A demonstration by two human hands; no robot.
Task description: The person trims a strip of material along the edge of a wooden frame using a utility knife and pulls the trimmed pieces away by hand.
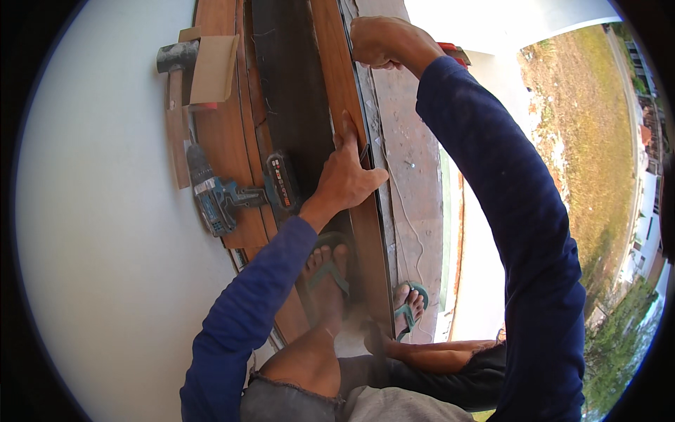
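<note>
Brown plank (369,246) running from 6 to 12 o'clock, cordless drill (214,200) at 9, my left hand (346,176) at centre, spread on the plank, hammer (177,112) at 10, my right hand (383,42) at 12, clenched, contents undeterminable.

Reddish-brown plank (367,232): looked long, narrow, wood-grained; ran lengthwise from the top of view to lower centre.
Dark edge (387,267): faced right, showed thin.
</note>
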